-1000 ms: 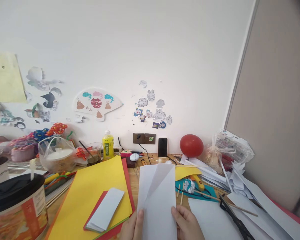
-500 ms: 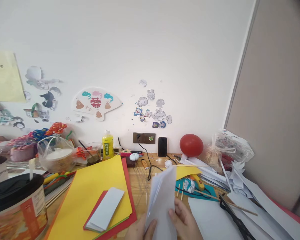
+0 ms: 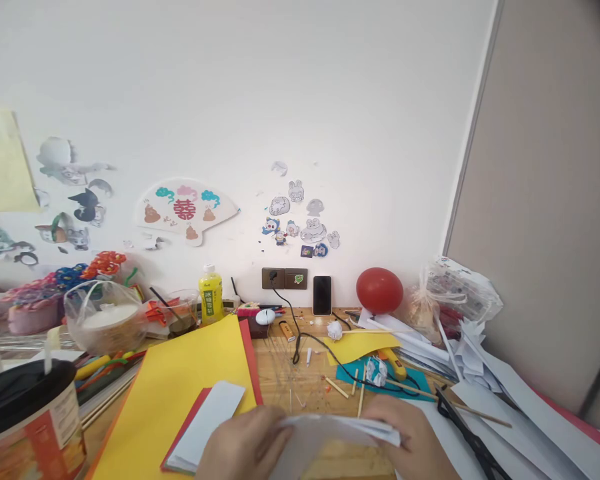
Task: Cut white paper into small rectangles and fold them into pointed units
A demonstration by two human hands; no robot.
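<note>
Paper [image 3: 316,429] spans my left hand [image 3: 247,440] to my right hand [image 3: 411,437], fingers pinching both ends, probably to keep layers together. White stack [image 3: 211,419] sits just left of my left fingers, likely for easy reach.

Folded white paper [image 3: 330,425], layers showing at right end, gently bowed, held crosswise above desk [image 3: 324,366]

Two hands [image 3: 247,443] [image 3: 414,440] show. There is one balloon [image 3: 379,291], one phone [image 3: 323,295], one bottle [image 3: 211,294] and one fan [image 3: 185,207].
</note>
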